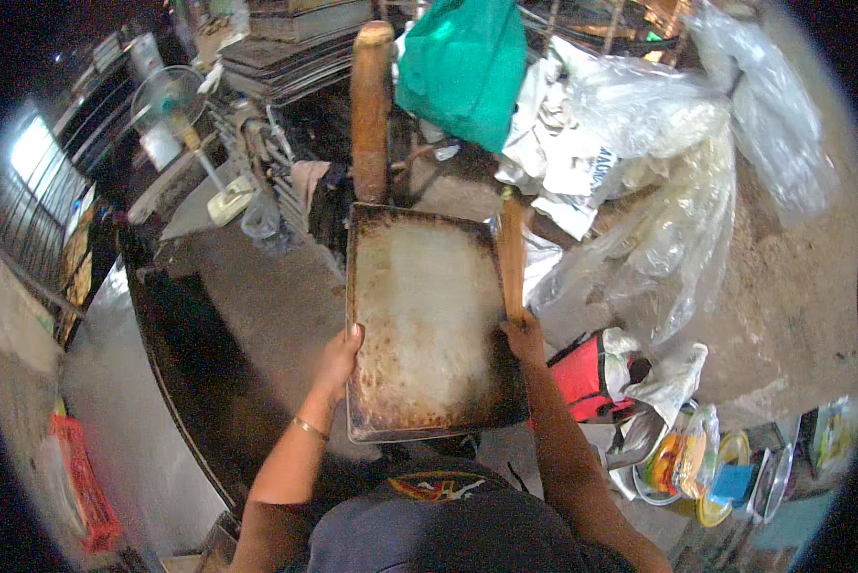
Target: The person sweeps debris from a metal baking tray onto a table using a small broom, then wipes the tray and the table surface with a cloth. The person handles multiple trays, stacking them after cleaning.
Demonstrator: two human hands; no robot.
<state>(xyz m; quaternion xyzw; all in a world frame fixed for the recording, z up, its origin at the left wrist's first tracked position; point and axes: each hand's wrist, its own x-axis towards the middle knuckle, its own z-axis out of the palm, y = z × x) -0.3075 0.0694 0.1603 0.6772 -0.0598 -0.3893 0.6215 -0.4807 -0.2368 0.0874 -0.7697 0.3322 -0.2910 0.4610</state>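
A worn rectangular metal baking tray, browned along its rim, lies in front of my body between both hands. My left hand grips its left edge, thumb on the rim. At the opposite edge, my right hand holds the tray's side; its fingers are partly hidden. A wooden post or board stands just beyond my right hand. Past the tray's far left corner is a thick, round wooden post.
Clear plastic sheeting and a green bag hang ahead. A dark-edged table is at left, a standing fan beyond. At right are a red bag and packaged goods. Stacked trays stand at the far left.
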